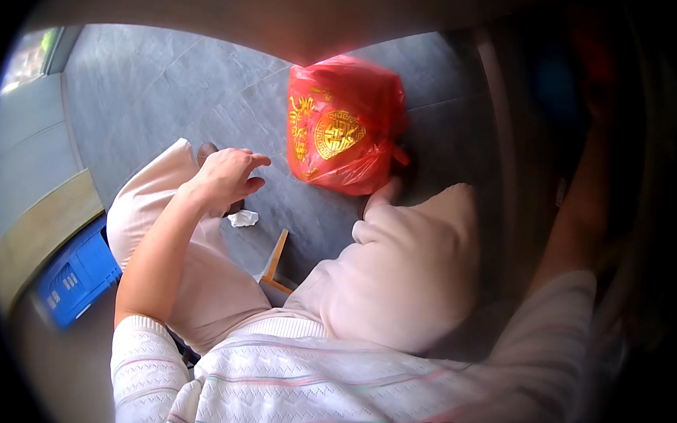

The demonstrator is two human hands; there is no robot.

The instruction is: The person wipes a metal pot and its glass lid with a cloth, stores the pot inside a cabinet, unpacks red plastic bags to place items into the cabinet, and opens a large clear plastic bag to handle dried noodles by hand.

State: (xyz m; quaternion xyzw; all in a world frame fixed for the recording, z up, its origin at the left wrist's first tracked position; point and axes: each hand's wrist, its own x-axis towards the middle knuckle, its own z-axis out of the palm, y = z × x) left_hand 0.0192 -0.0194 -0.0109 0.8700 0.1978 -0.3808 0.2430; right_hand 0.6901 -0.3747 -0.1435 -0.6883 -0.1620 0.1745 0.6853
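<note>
My left hand (235, 174) hangs in the air over my left knee and shin, thumb and index finger apart, with nothing between them. To its right, a red plastic bag (347, 128) with gold printing stands full on the grey floor by my right foot. My right arm (576, 201) stretches up into the dark right side; its hand is lost in shadow near a dim red shape and a dim blue one (555, 89), so its fingers and any contact are hidden.
A crumpled white tissue (243, 219) lies on the tiled floor (184, 81) between my feet. Part of a wooden stool (276, 258) shows between my legs. At the left are a blue plastic crate (79, 274) and a pale board (50, 227). A large blurred surface covers the top edge.
</note>
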